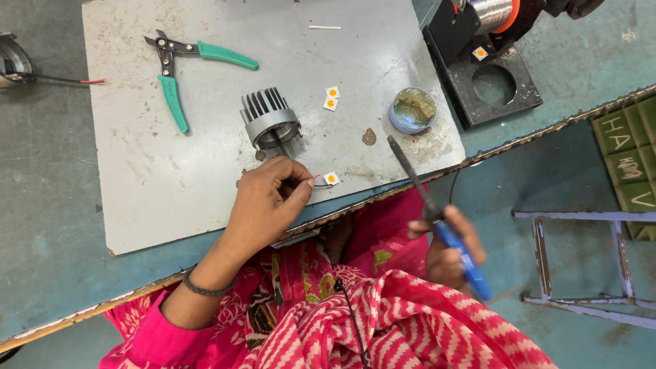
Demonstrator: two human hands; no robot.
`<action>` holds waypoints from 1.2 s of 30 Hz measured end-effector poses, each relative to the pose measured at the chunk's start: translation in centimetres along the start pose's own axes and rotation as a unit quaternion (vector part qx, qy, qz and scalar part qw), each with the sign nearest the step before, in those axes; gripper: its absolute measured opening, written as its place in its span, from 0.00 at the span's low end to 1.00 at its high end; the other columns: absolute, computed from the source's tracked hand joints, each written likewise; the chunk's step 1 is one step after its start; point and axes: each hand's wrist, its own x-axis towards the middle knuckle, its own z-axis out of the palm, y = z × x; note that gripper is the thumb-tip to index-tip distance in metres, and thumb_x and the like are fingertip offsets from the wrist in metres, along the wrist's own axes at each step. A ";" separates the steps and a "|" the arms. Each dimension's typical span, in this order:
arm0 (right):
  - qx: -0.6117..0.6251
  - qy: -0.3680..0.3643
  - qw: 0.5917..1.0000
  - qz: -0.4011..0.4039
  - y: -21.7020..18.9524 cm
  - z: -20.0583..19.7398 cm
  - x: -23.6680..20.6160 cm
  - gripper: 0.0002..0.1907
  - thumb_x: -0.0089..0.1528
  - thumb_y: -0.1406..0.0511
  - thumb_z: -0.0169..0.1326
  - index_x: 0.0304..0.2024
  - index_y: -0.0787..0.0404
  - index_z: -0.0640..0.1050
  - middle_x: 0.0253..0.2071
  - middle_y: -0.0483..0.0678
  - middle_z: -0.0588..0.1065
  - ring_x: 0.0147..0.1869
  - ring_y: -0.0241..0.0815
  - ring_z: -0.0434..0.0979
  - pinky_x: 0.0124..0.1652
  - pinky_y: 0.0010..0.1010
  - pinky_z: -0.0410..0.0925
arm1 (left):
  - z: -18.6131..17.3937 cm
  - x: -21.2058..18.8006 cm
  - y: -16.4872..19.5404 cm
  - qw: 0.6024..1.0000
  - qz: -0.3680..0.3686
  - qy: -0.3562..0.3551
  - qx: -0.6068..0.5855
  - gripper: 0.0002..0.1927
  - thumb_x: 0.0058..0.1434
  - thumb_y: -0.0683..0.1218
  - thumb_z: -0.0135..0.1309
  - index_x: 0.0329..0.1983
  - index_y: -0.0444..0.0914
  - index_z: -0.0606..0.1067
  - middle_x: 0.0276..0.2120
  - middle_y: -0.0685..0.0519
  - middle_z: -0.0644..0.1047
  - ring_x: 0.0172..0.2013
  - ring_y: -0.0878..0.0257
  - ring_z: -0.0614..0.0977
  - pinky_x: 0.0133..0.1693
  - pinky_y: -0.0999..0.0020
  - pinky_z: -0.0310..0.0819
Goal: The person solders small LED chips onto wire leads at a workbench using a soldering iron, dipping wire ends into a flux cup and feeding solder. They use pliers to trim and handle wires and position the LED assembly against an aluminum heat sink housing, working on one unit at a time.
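Nearest the camera, over a lap of pink patterned cloth, the right hand (447, 249) is wrapped around the blue handle of a soldering iron (437, 215), whose dark shaft slants up and left so the tip hangs just past the bench edge, short of the work. Left of it, the left hand (266, 201) rests on the grey sheet (150, 184), thumb and fingers pinched on thin wires (316, 180) that run to a small white LED chip (331, 178) with a yellow centre; the pinch seems meant to steady the chip flat on the sheet. Just beyond the fingers stands a finned grey heat sink (268, 117) on end, a dark lead dropping from it toward the hand. Two more white chips (331, 98) lie to its right, within reach, and a round tin of greenish paste (413, 109) sits close to the iron's tip. Farther left lie green-handled cutters (179, 68), jaws open. At the far right, a black stand (488, 78) carries a wire spool and another chip. Green moulded crates (629, 160) with raised letters stand at the right edge.
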 end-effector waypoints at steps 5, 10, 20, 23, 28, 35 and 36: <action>0.389 0.082 0.889 0.228 -1.9 -1.9 2.7 0.29 0.77 0.47 0.42 0.62 0.63 0.78 0.31 0.51 0.78 0.30 0.38 0.73 0.33 0.30 0.68 | 0.0 0.1 0.0 1.000 -0.005 0.007 -0.004 0.07 0.58 0.43 0.59 0.34 0.34 0.79 0.29 0.49 0.79 0.24 0.61 0.78 0.28 0.67 0.70; 0.533 0.103 0.767 0.341 -1.2 -2.1 4.7 0.24 0.75 0.50 0.43 0.51 0.60 0.82 0.22 0.43 0.71 0.22 0.31 0.63 0.27 0.22 0.62 | -0.1 0.1 -0.1 1.000 -0.021 0.003 -0.008 0.07 0.57 0.44 0.59 0.33 0.34 0.79 0.28 0.50 0.80 0.23 0.62 0.77 0.26 0.67 0.70; 0.553 0.134 0.726 0.387 0.2 -2.4 4.5 0.20 0.72 0.54 0.46 0.48 0.60 0.82 0.20 0.41 0.69 0.20 0.29 0.61 0.25 0.20 0.61 | 0.0 0.0 -0.2 1.000 0.010 0.009 -0.007 0.07 0.57 0.43 0.59 0.32 0.33 0.79 0.28 0.49 0.79 0.23 0.61 0.77 0.27 0.66 0.69; 0.546 0.136 0.728 0.391 0.1 -2.3 4.7 0.19 0.72 0.54 0.46 0.48 0.60 0.82 0.19 0.40 0.68 0.21 0.29 0.61 0.25 0.20 0.61 | 0.0 0.0 0.0 1.000 0.001 0.008 -0.013 0.07 0.57 0.44 0.59 0.32 0.33 0.79 0.28 0.49 0.79 0.22 0.60 0.76 0.26 0.65 0.69; 0.454 0.093 0.827 0.318 -1.5 -1.1 4.6 0.22 0.73 0.51 0.45 0.57 0.58 0.77 0.28 0.46 0.73 0.25 0.33 0.66 0.30 0.24 0.65 | 0.1 -0.1 0.0 1.000 0.015 0.009 0.000 0.06 0.58 0.43 0.59 0.32 0.33 0.79 0.28 0.47 0.78 0.23 0.58 0.78 0.28 0.64 0.71; 0.178 -0.108 0.973 0.097 -2.9 4.5 6.0 0.21 0.71 0.56 0.56 0.64 0.56 0.70 0.57 0.59 0.78 0.47 0.48 0.86 0.48 0.42 0.78 | 0.4 0.0 -0.2 0.998 0.067 0.018 -0.005 0.04 0.57 0.41 0.58 0.32 0.33 0.78 0.29 0.48 0.79 0.30 0.55 0.82 0.34 0.63 0.75; 0.112 -0.133 0.982 0.068 -2.8 5.5 6.4 0.19 0.72 0.61 0.57 0.63 0.55 0.69 0.58 0.59 0.77 0.50 0.47 0.85 0.50 0.40 0.79 | 0.4 0.0 -0.2 0.997 0.073 0.018 -0.003 0.05 0.57 0.41 0.58 0.32 0.33 0.78 0.29 0.48 0.79 0.30 0.55 0.82 0.34 0.63 0.75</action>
